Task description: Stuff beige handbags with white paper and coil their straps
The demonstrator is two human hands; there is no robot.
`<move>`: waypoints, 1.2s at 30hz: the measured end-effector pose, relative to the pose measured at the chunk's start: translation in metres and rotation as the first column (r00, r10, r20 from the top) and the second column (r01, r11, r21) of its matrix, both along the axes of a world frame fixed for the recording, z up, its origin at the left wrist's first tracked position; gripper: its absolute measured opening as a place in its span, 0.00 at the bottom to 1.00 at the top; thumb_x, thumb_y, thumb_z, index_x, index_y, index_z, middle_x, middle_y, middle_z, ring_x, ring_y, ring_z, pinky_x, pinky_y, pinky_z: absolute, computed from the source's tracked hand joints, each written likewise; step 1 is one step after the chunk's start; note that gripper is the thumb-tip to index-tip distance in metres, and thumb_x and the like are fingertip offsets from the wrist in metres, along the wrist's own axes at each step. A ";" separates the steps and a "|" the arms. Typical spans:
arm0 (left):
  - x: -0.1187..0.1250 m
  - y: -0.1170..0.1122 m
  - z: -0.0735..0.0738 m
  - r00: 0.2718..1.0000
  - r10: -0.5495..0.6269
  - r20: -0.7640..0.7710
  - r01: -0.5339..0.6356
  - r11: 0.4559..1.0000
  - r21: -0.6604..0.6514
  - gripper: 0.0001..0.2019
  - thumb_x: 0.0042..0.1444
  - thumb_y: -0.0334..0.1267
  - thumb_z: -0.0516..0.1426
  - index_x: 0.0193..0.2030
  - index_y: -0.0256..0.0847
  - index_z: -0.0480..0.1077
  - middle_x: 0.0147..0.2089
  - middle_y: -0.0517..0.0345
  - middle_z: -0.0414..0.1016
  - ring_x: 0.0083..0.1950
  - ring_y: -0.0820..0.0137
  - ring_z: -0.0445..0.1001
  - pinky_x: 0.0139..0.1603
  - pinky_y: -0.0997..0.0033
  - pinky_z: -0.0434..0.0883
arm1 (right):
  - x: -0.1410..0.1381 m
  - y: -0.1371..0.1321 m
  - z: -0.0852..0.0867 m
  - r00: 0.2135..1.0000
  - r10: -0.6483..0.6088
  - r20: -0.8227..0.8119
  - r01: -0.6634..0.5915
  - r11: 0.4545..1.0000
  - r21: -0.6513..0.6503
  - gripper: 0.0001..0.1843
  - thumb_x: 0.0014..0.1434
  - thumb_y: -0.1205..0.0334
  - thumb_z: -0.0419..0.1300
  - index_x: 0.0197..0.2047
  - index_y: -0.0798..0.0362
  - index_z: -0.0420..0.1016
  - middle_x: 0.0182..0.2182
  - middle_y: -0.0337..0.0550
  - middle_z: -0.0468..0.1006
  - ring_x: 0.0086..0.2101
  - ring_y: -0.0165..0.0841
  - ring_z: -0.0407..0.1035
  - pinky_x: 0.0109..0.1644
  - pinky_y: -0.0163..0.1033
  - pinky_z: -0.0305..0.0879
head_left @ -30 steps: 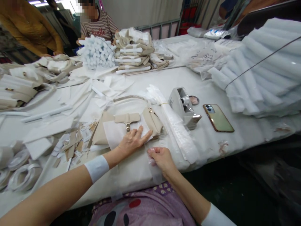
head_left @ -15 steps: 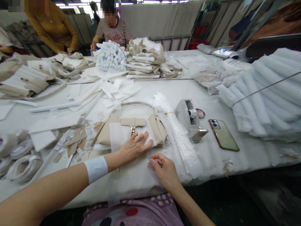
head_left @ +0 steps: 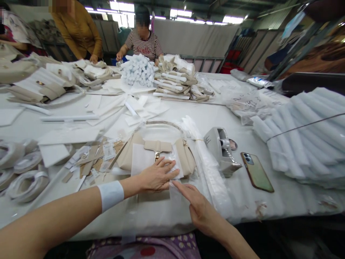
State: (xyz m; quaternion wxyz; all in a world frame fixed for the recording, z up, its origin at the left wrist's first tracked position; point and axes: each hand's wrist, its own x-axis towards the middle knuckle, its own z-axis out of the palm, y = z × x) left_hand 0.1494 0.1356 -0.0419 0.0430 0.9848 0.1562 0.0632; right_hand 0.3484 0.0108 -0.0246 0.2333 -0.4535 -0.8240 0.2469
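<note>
A beige handbag (head_left: pixel 129 153) with a curved handle and a gold clasp (head_left: pixel 156 156) lies on the table in front of me. A thin white sheet (head_left: pixel 138 162) covers part of its front, tucked beneath the strap of the flap. My left hand (head_left: pixel 159 174) rests flat over the bag's lower front, fingers stretched. Close beside it, my right hand (head_left: pixel 198 205) has its index finger extended and its other fingers curled. At that fingertip hangs a thin translucent piece (head_left: pixel 175 192), its far end by my left hand. The right thumb is mostly hidden.
Right of the bag lie a bundle of clear plastic bags (head_left: pixel 207 162), a tape dispenser (head_left: pixel 222 151) and a phone (head_left: pixel 257 172). Tied white foam rolls (head_left: pixel 304 129) fill the far right. Strap coils (head_left: pixel 28 189) and scraps (head_left: pixel 93 154) lie left. Co-workers (head_left: pixel 145 41) stand across the table.
My view has tilted up. My right hand has come up against my left hand, its index finger now straightened, with the translucent piece showing below the fingertip. My left hand stays on the bag.
</note>
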 end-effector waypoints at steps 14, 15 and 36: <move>0.013 0.011 0.000 0.969 0.149 0.199 -0.104 0.970 -0.220 0.18 0.68 0.44 0.42 0.49 0.46 0.72 0.55 0.55 0.70 0.46 0.67 0.66 0.51 0.66 0.62 | -0.015 0.016 0.007 0.986 0.005 0.166 -0.077 0.900 0.430 0.21 0.57 0.78 0.43 0.45 0.55 0.72 0.26 0.42 0.76 0.27 0.30 0.69 0.34 0.38 0.66; 0.014 0.009 -0.002 0.964 0.163 0.212 -0.117 0.970 -0.214 0.16 0.67 0.46 0.45 0.48 0.47 0.72 0.54 0.57 0.70 0.46 0.66 0.65 0.51 0.65 0.62 | -0.017 0.016 0.009 0.981 0.007 0.195 -0.095 0.889 0.448 0.20 0.59 0.77 0.42 0.43 0.55 0.72 0.24 0.41 0.73 0.25 0.29 0.66 0.32 0.37 0.64; 0.012 0.001 -0.016 0.967 0.170 0.187 -0.173 0.985 -0.001 0.08 0.61 0.38 0.53 0.43 0.43 0.71 0.46 0.52 0.68 0.48 0.61 0.62 0.55 0.52 0.56 | 0.001 0.114 -0.009 0.956 -0.240 -0.167 0.265 0.954 0.143 0.27 0.40 0.76 0.48 0.42 0.48 0.75 0.37 0.41 0.76 0.38 0.35 0.72 0.41 0.38 0.70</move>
